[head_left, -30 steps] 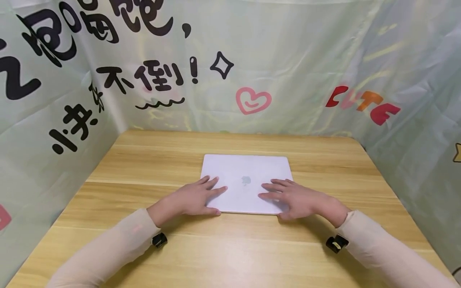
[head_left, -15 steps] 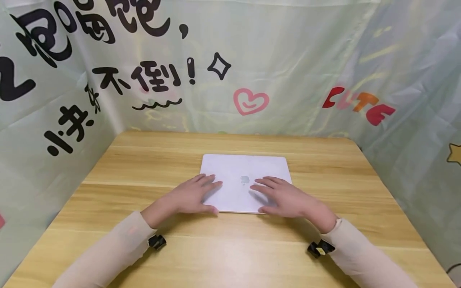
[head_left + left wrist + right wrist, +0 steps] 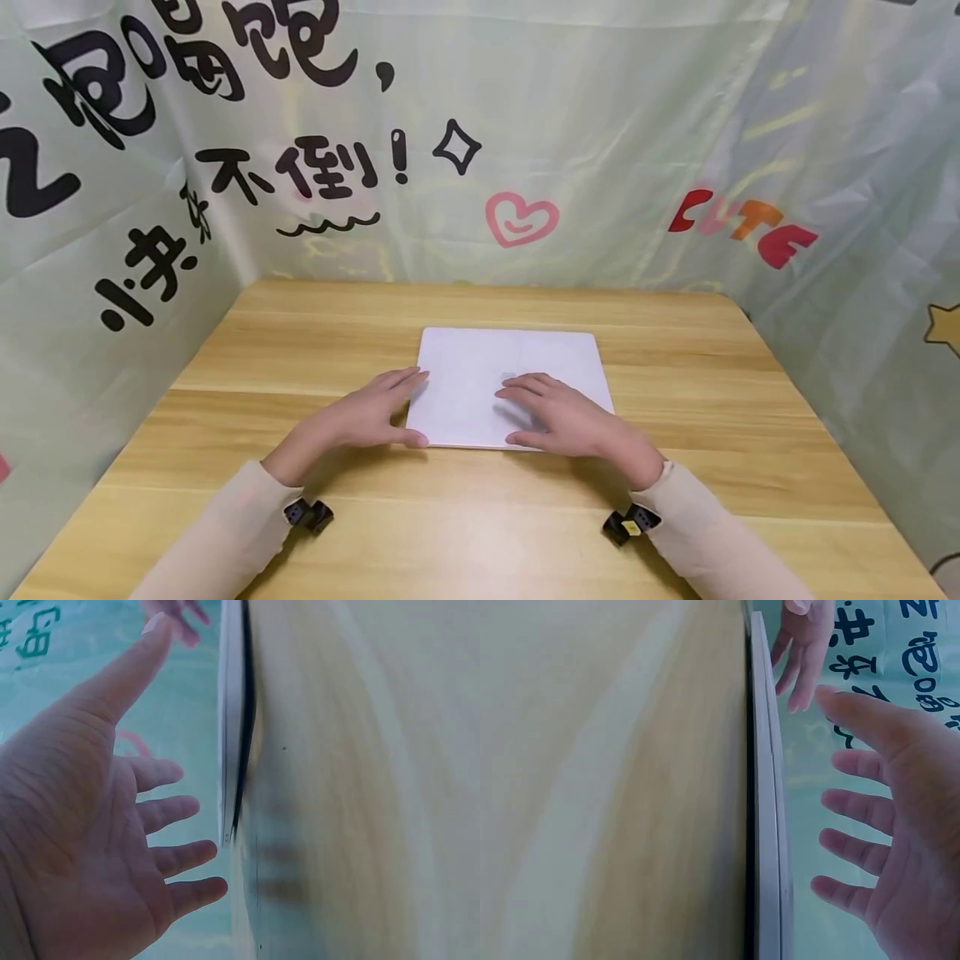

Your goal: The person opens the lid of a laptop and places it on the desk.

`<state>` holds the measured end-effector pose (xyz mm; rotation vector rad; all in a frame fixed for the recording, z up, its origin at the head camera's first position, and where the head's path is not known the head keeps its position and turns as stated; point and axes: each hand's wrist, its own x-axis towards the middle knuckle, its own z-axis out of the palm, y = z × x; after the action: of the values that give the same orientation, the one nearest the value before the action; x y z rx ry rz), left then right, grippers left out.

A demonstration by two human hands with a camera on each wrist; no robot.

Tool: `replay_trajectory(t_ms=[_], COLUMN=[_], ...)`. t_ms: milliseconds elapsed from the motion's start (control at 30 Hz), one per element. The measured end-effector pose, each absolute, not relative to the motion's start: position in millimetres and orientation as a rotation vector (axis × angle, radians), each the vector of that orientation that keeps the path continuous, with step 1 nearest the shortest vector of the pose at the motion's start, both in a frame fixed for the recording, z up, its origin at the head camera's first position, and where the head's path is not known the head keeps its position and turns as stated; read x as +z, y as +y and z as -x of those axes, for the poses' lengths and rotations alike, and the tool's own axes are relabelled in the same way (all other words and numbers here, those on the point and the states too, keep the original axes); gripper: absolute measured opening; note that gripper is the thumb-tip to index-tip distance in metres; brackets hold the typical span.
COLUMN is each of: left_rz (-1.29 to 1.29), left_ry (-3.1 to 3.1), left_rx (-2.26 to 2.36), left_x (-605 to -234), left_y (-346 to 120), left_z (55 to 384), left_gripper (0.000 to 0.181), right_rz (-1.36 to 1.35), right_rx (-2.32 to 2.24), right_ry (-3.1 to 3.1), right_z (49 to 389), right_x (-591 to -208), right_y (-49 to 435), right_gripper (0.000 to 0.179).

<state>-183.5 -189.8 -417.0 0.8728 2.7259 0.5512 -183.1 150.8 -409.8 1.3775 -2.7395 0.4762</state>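
Observation:
A closed silver laptop point(image 3: 465, 392) lies flat on the wooden table, its logo mostly covered by the right hand in the head view. My left hand point(image 3: 375, 408) is at the laptop's left edge, fingers spread and holding nothing. In the left wrist view that hand point(image 3: 97, 832) shows relaxed fingers apart from the laptop's thin side point(image 3: 231, 727). Over the right half of the lid hovers my right hand point(image 3: 562, 412), thumb near the front edge. The right wrist view shows the right hand point(image 3: 900, 817) with loosely spread fingers, a gap between them and the lid.
The wooden table point(image 3: 480, 517) extends around the laptop. Pale cloth point(image 3: 615, 125) with black writing, a pink heart point(image 3: 522, 219) and coloured letters hangs behind and at both sides. Black wrist cameras point(image 3: 307, 515) sit at both cuffs.
Both hands have shifted left. The left hand has gone from resting on the lid to its left edge; the right has moved from the lid's right side toward the logo and lifted.

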Motion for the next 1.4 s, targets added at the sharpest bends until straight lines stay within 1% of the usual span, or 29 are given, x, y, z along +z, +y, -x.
replay_trajectory(t_ms=[267, 433, 733, 1167, 1400], left_rz=[-0.904, -0.865, -0.757, -0.762, -0.791], left_ry=[2.719, 2.720, 2.708, 2.717, 2.750], left_rx=[0.586, 0.574, 0.578, 0.527, 0.473], left_x=[-422, -425, -427, -434, -437], left_y=[-200, -203, -207, -204, -202], left_z=[185, 185, 182, 180, 181], left_gripper=[0.114, 0.116, 0.120, 0.118, 0.117], right_rz=[-1.456, -1.470, -1.500, -1.537, -1.553], right_rx=[0.444, 0.410, 0.330, 0.123, 0.007], right_ry=[-2.693, -2.703, -2.675, -2.602, -2.472], right_z=[186, 187, 187, 184, 182], right_x=[-413, -416, -418, -418, -417], right_y=[145, 144, 139, 132, 128], right_gripper=[0.064, 0.064, 0.058, 0.050, 0.042])
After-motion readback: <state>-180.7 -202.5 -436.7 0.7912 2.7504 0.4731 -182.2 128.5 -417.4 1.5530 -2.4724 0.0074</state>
